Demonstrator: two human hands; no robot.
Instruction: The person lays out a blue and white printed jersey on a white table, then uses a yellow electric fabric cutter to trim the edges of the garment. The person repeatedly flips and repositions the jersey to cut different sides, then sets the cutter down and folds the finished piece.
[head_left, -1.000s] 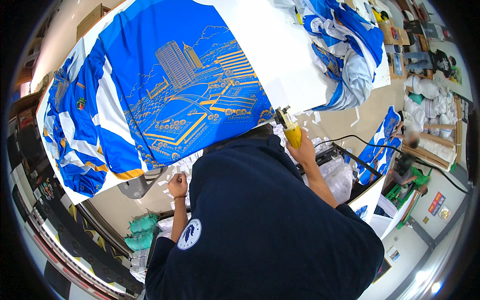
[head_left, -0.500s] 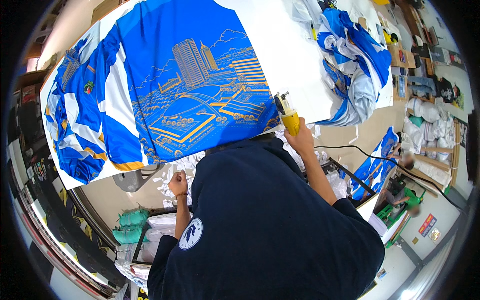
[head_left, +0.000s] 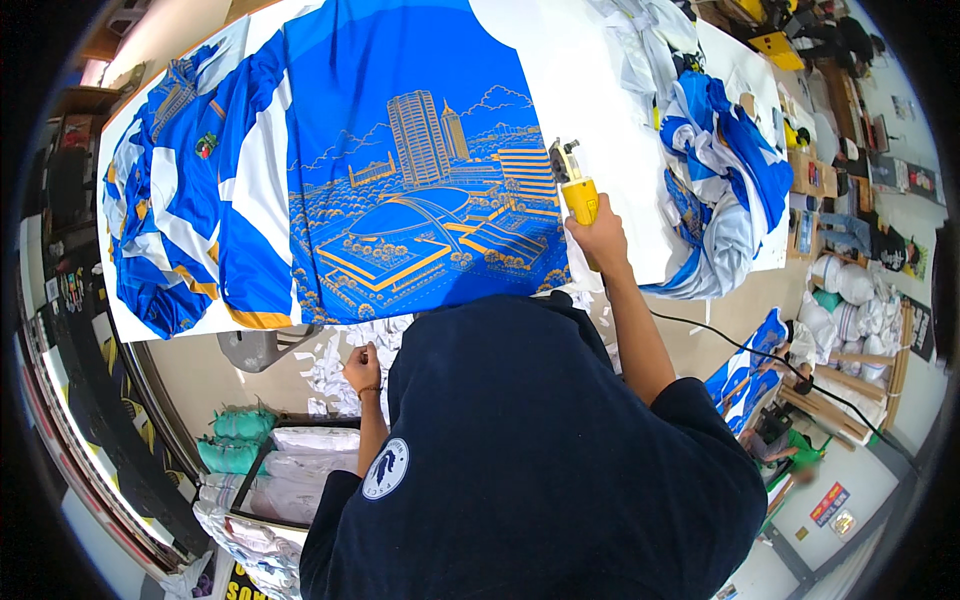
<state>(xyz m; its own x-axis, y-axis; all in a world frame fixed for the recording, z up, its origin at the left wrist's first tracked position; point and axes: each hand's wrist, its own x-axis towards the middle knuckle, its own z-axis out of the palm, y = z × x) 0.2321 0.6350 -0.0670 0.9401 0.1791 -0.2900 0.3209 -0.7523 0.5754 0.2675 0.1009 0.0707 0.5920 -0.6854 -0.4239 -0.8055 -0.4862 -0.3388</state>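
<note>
Cutter [head_left: 579, 202], gripped by the right hand [head_left: 600, 242], has been moved farther along the right edge of the blue cloth [head_left: 420, 230]; the left hand [head_left: 362, 370] is curled closed, palm hidden.

Green bundles [head_left: 230, 456] lie at lower left, just beside white sacks [head_left: 300, 468] within a dark frame [head_left: 250, 481]. Above them is a grey object [head_left: 250, 350], partly hidden, its kind unclear. At far right, a pile of pale bags [head_left: 848, 280] lies near wooden planks [head_left: 845, 383]. Below, a small, blurred person in green [head_left: 800, 449] is near a wall [head_left: 850, 475] bearing a red-and-blue sign [head_left: 829, 503].
</note>
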